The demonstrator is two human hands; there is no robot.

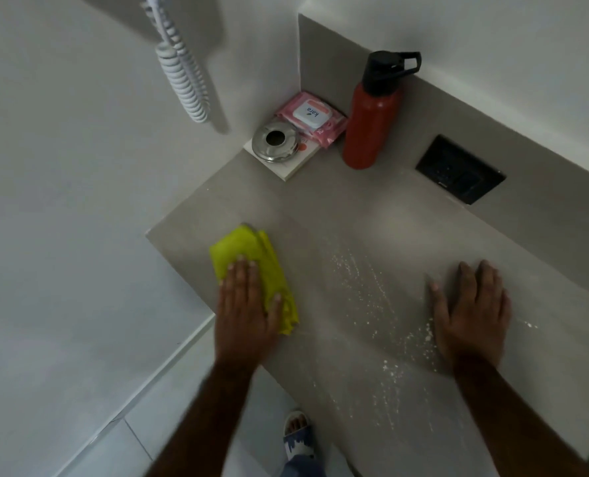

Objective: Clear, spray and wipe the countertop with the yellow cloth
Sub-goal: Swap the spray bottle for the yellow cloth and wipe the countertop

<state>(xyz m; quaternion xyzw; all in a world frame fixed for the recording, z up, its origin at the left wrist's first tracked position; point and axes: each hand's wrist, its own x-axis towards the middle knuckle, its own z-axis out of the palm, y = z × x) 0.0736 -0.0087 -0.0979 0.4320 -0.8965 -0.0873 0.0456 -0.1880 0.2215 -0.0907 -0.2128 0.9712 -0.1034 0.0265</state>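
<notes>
A folded yellow cloth (248, 256) lies on the grey countertop (338, 215) near its left front corner. My left hand (246, 311) presses flat on the cloth's near half, fingers together and pointing away from me. My right hand (472, 315) rests palm down on the bare counter to the right, fingers spread, holding nothing. Between the hands, white specks and streaks (365, 287) run across the surface toward the front edge.
In the back left corner stand a red bottle with a black cap (369, 125), a pink wipes packet (312, 118) and a steel round dish (276, 141) on a white tile. A black socket plate (460, 170) sits in the backsplash. A coiled white cord (183, 80) hangs on the left wall.
</notes>
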